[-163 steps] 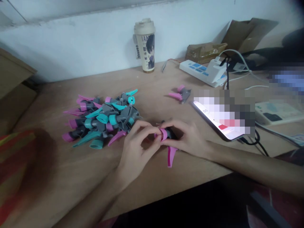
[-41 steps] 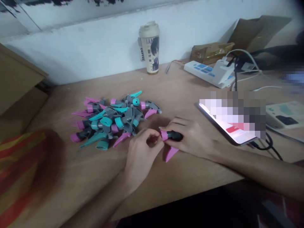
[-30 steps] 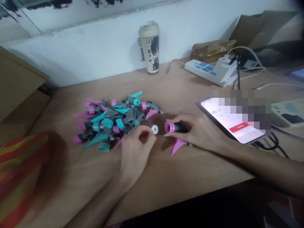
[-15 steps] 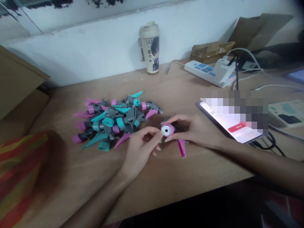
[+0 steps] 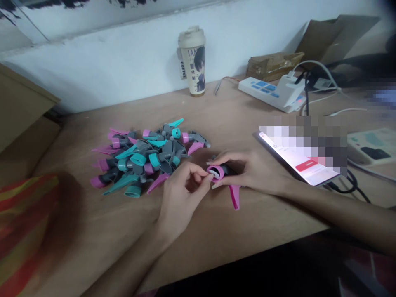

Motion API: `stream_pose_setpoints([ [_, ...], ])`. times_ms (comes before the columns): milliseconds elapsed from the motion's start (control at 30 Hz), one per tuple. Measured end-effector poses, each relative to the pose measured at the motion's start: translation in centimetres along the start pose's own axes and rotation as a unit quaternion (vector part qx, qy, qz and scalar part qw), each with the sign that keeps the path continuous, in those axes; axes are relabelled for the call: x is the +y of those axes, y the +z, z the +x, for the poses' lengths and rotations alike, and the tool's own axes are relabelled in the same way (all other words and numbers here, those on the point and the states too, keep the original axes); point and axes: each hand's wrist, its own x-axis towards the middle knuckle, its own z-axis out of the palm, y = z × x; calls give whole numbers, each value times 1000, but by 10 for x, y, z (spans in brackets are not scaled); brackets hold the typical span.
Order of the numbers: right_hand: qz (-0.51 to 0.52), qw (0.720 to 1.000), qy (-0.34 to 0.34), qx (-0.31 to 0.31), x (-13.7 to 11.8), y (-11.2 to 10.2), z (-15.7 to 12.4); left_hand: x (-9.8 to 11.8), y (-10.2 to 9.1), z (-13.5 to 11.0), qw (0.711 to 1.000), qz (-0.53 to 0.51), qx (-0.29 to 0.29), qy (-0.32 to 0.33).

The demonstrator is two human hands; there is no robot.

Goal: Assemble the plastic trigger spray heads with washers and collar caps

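Note:
My right hand (image 5: 247, 169) is closed around a grey and pink trigger spray head (image 5: 234, 197), its pink collar (image 5: 219, 170) turned toward my left hand. Between the thumb and index finger of my left hand (image 5: 188, 185) is the edge of a white round gasket (image 5: 214, 173). This gasket sits tilted in the collar's mouth, and a dark gap shows above it. Left of both hands lies a heap of trigger spray heads (image 5: 139, 159) with grey bodies and pink or teal collars and triggers.
Behind the heap stands a coffee tumbler (image 5: 192, 62). A white power strip (image 5: 266, 95) with a plugged-in charger and cables lies back right. Near my right forearm is a lit phone (image 5: 297, 159). A red and yellow striped cloth (image 5: 27, 231) is at the left, below a cardboard box (image 5: 24, 103).
The white gasket lay flat across the collar's mouth with its hole facing me; now it is tipped at an angle in my left fingers. My right hand still holds the spray head.

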Motion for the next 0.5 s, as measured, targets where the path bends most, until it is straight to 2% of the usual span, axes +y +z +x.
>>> stream_pose_setpoints([
  [100,-7,1000,9,-5,-4,0,0,2,-1,0,997,38,19,57],
  [167,-11,1000,11,-4,-6,-1,-1,4,-1,0,997,43,18,69],
  [500,-38,999,-5,8,-4,0,-2,2,1,1,997,49,5,57],
])
